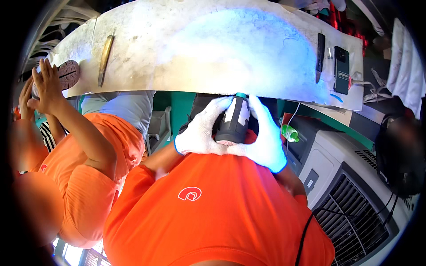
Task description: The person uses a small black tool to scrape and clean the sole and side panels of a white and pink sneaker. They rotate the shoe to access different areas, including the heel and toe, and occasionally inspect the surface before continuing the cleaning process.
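Both of my hands wear white knitted gloves with blue cuffs and hold a black-and-white shoe [236, 116] between them, close to my chest at the table's near edge. The shoe's dark rounded end points toward me, with a pinkish part under it, and a bit of teal shows at its far end. My left hand [206, 128] wraps the shoe's left side. My right hand [265, 133] closes round its right side, fingers reaching up beside the far end. The undersides of both grips are hidden.
A worn pale worktable [186, 66] spans ahead, bearing a yellow-handled knife [104, 62] at left, a black-handled knife [320, 57] and a phone [341, 71] at right. At left, a co-worker's hand [49, 86] is beside a brown shoe sole [69, 74]. A grey air cooler [346, 186] stands right.
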A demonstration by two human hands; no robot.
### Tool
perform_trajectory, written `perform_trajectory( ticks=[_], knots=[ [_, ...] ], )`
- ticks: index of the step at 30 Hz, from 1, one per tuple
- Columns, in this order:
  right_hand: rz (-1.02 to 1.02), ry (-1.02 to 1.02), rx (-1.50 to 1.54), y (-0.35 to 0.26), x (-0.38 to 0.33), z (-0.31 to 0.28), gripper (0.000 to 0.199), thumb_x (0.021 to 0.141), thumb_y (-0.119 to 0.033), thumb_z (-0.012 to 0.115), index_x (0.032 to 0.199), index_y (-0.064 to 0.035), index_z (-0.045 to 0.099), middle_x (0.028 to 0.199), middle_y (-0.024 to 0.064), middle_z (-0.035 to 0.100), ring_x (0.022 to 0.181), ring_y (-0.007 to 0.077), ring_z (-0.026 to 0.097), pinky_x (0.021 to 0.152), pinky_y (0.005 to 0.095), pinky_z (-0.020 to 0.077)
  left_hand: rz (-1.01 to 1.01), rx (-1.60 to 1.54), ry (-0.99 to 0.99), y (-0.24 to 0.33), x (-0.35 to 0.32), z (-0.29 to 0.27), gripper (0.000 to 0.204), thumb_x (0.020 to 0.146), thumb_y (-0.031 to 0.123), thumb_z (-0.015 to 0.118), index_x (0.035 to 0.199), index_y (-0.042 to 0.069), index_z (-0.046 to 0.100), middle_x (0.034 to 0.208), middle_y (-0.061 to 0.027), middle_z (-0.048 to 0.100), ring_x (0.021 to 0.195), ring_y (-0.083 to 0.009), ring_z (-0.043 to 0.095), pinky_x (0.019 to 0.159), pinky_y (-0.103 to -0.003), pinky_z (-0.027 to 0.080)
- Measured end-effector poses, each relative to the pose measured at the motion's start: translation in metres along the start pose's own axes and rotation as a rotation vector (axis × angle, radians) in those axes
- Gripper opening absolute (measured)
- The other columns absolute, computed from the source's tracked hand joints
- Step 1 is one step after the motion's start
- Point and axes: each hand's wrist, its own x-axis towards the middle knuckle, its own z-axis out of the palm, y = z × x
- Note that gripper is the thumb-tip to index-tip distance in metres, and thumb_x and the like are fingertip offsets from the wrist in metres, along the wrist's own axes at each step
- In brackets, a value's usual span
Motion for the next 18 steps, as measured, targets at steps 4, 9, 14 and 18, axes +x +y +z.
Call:
perform_trajectory(
  ticks=[4,9,14,18],
  knots=[
    [-0.156,0.074,0.154,0.026,-0.008,0.010,0.124,0.067,-0.027,0.106,0.167,0.0012,0.040,0.157,0.0226,0.055,0.143,0.0373,0.061,0.119,0.0454,0.0516,0.018,-0.144,0.050,-0.006,-0.005,0.014,0.120,0.065,0.040,0.101,0.162,-0.001,0.044,0.154,-0.0215,0.051,0.146,-0.0364,0.054,0.125,-0.044,0.041],
    [-0.494,0.134,0.115,-0.058,-0.041,-0.044,0.116,0.065,-0.026,0.105,0.161,0.0055,0.048,0.155,0.0262,0.054,0.142,0.0396,0.061,0.117,0.0469,0.0529,0.492,0.078,0.214,0.100,-0.013,-0.001,0.112,0.064,0.026,0.102,0.158,-0.005,0.049,0.151,-0.0290,0.059,0.143,-0.0491,0.056,0.121,-0.053,0.046],
    [-0.623,0.316,0.068,-0.044,-0.010,-0.059,0.127,0.062,-0.040,0.108,0.164,0.0030,0.045,0.158,0.0238,0.054,0.145,0.0401,0.059,0.121,0.0467,0.0493,0.578,0.460,0.282,0.128,0.019,-0.006,0.118,0.069,0.029,0.101,0.165,-0.004,0.041,0.161,-0.0320,0.050,0.148,-0.0517,0.053,0.121,-0.054,0.047],
    [-0.605,0.185,0.219,-0.034,0.003,-0.064,0.139,0.062,-0.031,0.111,0.169,0.0068,0.032,0.171,0.0218,0.040,0.161,0.0374,0.041,0.137,0.0503,0.0259,0.681,0.398,0.325,0.126,0.035,-0.009,0.118,0.071,0.036,0.101,0.166,0.000,0.040,0.159,-0.0289,0.050,0.146,-0.0502,0.052,0.121,-0.054,0.047]
  ],
)
